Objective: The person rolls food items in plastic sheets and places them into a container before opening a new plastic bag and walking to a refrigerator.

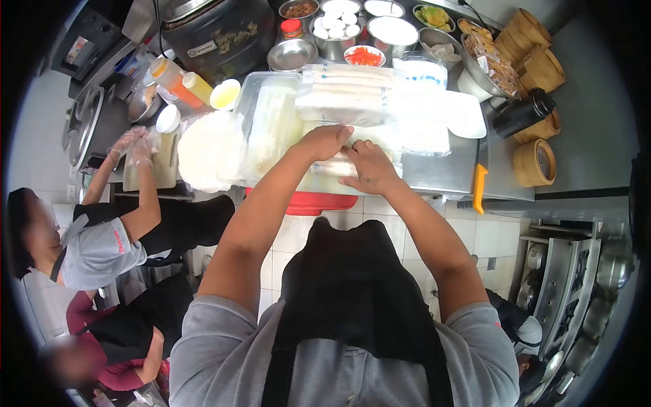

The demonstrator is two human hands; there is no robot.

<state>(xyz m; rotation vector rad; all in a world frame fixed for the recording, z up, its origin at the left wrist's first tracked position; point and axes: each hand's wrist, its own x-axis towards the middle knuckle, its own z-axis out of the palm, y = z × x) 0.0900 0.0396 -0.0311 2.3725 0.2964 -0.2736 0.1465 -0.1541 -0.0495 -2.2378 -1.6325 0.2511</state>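
My left hand (327, 143) rests over a clear plastic-wrapped pale roll (332, 167), its fingers bent inward. Close against it, my right hand (371, 167) curls its fingers on the same roll, with the thumb along the near side. The fingertips of both hands meet and partly hide what they pinch. Just beyond lies a wrapped stack of long pale rolls (349, 91). To the left is a clear plastic tray (261, 139) with whitish contents. Plastic sheets or bags (424, 102) lie to the right.
A knife with a yellow handle (480, 186) lies at the right counter edge. Bowls of eggs (336, 30) and red strips (365, 56) stand behind. A red basin (319, 202) sits below the edge. At left, a co-worker's gloved hands (135, 146) work over a cutting board (163, 163).
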